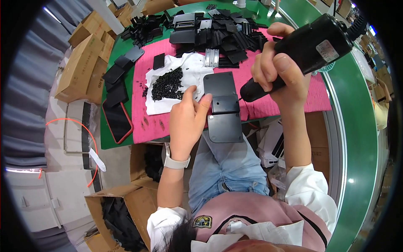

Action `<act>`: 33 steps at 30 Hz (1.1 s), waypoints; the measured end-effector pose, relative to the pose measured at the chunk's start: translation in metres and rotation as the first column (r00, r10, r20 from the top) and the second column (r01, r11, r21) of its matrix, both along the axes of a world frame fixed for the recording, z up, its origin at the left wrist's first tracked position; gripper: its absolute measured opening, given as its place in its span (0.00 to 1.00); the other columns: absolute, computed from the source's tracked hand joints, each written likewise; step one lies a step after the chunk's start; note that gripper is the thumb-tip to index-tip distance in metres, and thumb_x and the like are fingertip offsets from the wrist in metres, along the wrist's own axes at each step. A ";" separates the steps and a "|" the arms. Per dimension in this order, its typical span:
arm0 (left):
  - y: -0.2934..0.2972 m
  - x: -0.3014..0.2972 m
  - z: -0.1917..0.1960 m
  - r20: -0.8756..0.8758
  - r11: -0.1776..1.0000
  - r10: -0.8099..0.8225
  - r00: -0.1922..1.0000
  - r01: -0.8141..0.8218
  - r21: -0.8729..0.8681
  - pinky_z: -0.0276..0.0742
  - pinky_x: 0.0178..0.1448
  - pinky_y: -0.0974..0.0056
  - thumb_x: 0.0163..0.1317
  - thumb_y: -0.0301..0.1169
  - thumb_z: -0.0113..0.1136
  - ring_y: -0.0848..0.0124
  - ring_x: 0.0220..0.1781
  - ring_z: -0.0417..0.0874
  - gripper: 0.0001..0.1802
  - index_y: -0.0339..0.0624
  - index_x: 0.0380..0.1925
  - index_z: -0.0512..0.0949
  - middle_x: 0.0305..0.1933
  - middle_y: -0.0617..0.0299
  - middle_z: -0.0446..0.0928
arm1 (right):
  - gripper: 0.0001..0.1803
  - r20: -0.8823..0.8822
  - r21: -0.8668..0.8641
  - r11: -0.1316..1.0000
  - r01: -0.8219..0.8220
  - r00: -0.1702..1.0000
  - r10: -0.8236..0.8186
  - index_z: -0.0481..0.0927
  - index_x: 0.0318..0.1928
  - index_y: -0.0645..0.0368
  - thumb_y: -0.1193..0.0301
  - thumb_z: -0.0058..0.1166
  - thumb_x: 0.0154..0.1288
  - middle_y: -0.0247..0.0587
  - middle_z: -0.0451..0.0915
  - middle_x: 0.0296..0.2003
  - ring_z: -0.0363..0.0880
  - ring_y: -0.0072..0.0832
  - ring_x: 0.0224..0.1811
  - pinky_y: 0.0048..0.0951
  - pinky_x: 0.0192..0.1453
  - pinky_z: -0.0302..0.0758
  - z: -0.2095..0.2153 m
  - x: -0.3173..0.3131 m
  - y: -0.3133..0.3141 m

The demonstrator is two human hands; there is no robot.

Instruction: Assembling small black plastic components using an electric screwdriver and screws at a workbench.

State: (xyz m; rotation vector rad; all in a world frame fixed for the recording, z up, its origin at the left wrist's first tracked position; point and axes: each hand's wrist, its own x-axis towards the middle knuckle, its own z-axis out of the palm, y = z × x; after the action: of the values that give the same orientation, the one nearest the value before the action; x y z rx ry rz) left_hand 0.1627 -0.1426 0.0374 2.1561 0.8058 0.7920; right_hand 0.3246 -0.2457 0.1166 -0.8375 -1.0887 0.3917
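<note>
My right hand (279, 67) is wrapped round a black electric screwdriver (306, 50), its tip pointing down and left beside the middle of a black hinged bracket (224, 124). Two flat plates joined by a raised middle block make up this bracket. It lies at the near edge of the pink mat, its lower plate reaching past the edge. My left hand (187, 122) is to its left, thumb against the bracket's side and index finger stretched apart toward a pile of small black screws (168, 84). Those screws lie on a white cloth (153, 107).
Black plates and parts (226, 35) are heaped at the back of the pink mat (145, 130). A red-edged phone (117, 122) and a row of black plates (115, 73) lie on the left. A cardboard box (126, 191) of black parts stands below, left of my legs.
</note>
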 end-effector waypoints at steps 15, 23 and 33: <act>-0.002 0.011 -0.006 0.073 0.937 -0.064 0.995 0.085 -0.339 0.59 0.20 0.68 0.58 0.31 0.60 0.77 0.13 0.63 0.14 0.27 0.33 0.75 0.10 0.59 0.66 | 0.16 0.097 -0.095 0.992 -0.079 0.991 0.088 0.62 0.34 0.61 0.71 0.57 0.53 0.32 0.63 0.14 0.59 0.18 0.08 0.20 0.13 0.57 -0.006 -0.007 0.016; 0.001 0.011 -0.009 0.064 0.935 -0.089 0.994 0.106 -0.338 0.60 0.20 0.68 0.58 0.31 0.60 0.77 0.13 0.64 0.14 0.27 0.32 0.73 0.10 0.59 0.67 | 0.16 0.014 -0.126 0.984 -0.127 0.991 0.130 0.62 0.33 0.60 0.70 0.57 0.53 0.32 0.62 0.14 0.58 0.18 0.08 0.20 0.12 0.56 -0.007 -0.007 0.015; 0.003 0.011 -0.008 0.043 0.967 -0.082 0.996 0.090 -0.237 0.66 0.22 0.63 0.56 0.34 0.62 0.65 0.15 0.73 0.15 0.29 0.30 0.74 0.13 0.56 0.73 | 0.15 0.138 -0.087 0.995 -0.053 0.988 0.065 0.64 0.34 0.62 0.72 0.57 0.53 0.32 0.65 0.13 0.61 0.18 0.10 0.20 0.15 0.61 -0.011 -0.019 0.010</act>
State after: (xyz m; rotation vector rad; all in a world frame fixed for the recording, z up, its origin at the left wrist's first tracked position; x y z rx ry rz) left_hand 0.1736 -0.1395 0.0296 1.9448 0.7452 0.6499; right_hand 0.3056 -0.2356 0.1060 -0.9187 -1.2372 0.4351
